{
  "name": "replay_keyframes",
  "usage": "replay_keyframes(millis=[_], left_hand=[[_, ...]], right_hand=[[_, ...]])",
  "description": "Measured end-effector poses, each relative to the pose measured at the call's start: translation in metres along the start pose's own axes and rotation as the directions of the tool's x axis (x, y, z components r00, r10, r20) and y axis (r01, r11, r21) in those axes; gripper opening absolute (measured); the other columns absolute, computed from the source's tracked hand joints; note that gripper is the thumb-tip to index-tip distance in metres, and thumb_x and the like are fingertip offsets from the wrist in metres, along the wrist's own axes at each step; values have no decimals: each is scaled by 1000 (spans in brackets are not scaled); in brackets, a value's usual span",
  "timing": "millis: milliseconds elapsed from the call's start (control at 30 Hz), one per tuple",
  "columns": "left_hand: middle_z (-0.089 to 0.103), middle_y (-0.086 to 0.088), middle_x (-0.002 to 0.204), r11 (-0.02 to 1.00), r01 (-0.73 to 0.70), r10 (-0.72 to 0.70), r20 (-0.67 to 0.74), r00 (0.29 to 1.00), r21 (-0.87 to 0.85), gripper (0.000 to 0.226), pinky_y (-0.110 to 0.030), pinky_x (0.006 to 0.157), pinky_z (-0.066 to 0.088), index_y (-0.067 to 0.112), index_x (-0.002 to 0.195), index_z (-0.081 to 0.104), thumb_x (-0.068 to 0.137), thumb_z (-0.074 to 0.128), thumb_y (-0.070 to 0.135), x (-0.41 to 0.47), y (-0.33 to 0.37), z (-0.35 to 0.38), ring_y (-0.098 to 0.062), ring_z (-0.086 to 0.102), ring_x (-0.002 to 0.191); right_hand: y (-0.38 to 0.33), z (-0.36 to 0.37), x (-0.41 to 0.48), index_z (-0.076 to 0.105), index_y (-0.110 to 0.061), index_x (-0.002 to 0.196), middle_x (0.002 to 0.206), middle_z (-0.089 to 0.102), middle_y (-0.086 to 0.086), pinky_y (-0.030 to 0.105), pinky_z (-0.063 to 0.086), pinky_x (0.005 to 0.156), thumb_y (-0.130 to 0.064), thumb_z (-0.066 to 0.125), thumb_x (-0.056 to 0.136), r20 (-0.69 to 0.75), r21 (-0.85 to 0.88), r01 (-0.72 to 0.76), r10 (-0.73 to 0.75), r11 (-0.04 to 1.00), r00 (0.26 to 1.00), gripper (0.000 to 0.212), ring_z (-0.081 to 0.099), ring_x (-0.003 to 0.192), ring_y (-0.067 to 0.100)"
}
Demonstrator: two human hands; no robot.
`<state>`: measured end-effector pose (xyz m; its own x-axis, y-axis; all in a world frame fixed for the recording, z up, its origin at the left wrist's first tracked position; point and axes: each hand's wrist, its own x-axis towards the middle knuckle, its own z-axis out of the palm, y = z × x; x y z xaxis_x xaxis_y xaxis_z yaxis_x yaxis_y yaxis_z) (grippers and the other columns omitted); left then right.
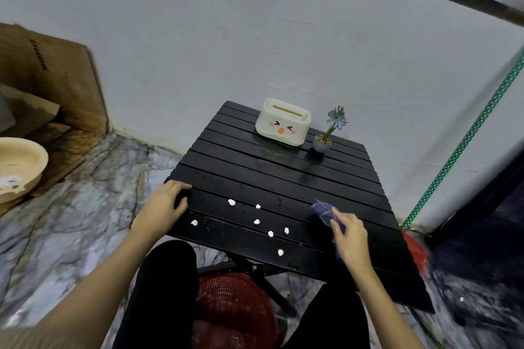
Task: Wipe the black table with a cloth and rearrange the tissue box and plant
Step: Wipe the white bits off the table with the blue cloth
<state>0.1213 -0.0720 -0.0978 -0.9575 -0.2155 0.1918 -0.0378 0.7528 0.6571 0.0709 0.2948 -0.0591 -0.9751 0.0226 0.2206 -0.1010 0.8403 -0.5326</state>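
A black slatted table [283, 178] stands in front of me. At its far side sit a white tissue box [282, 122] with a cartoon face and, to its right, a small potted plant [326, 136] with blue flowers. Several white crumbs [256, 221] lie scattered on the near slats. My right hand [350, 235] is closed on a blue cloth [323, 211] at the table's near right. My left hand [164, 204] rests flat on the table's left edge, fingers apart, holding nothing.
A red plastic basket [232, 300] sits on the floor under the table between my knees. A cardboard box [51, 88] and a beige basin [17, 167] stand at the left. A grey wall runs close behind the table.
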Motion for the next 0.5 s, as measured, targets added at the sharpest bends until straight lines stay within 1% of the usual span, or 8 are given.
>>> replay_keyframes(millis=[100, 200, 267, 333, 400, 500], left_hand=[[58, -10, 117, 1000, 1, -1, -10, 1000, -5, 26, -39, 95, 42, 10, 111, 56, 85, 52, 9, 0, 0, 1, -26, 53, 110], [58, -11, 117, 1000, -8, 8, -18, 1000, -2, 27, -38, 95, 42, 9, 111, 56, 85, 52, 8, 0, 0, 2, -27, 53, 110], [59, -11, 117, 1000, -21, 21, -29, 999, -2, 26, -37, 95, 41, 9, 111, 57, 85, 53, 7, 0, -1, 2, -28, 54, 110], [59, -11, 117, 1000, -23, 23, -31, 999, 2, 26, -37, 94, 41, 9, 111, 57, 85, 53, 8, -1, -1, 2, -27, 54, 110], [58, -10, 118, 1000, -18, 18, -27, 999, 6, 26, -37, 94, 41, 10, 112, 56, 86, 52, 9, -1, -2, 3, -27, 53, 111], [57, -8, 119, 1000, -11, 11, -18, 1000, 0, 27, -36, 91, 42, 12, 113, 55, 86, 51, 11, -1, -1, 3, -25, 53, 111]], right_hand=[[9, 12, -15, 58, -1, 115, 107, 59, 24, 42, 42, 89, -3, 54, 87, -26, -99, -39, 37, 994, 999, 28, 48, 101, 36], [-13, 30, -24, 58, -4, 116, 106, 58, 19, 40, 44, 87, -5, 54, 87, -49, -96, -8, 3, 995, 999, 29, 47, 100, 31], [-34, 41, -29, 58, -7, 117, 105, 58, 15, 37, 44, 88, -6, 53, 88, -21, -57, 74, -76, 996, 997, 29, 46, 100, 26], [-54, 52, -37, 57, -10, 118, 106, 57, 11, 29, 41, 88, -7, 52, 88, 26, -12, 180, -180, 984, 983, 30, 43, 97, 19], [-69, 60, -46, 56, -13, 120, 107, 57, 8, 19, 33, 86, -8, 52, 89, 66, 26, 290, -291, 957, 954, 32, 40, 96, 14], [-74, 64, -58, 52, -15, 125, 113, 54, 4, 15, 27, 92, -11, 50, 91, 164, 83, 405, -413, 910, 896, 35, 36, 101, 6]])
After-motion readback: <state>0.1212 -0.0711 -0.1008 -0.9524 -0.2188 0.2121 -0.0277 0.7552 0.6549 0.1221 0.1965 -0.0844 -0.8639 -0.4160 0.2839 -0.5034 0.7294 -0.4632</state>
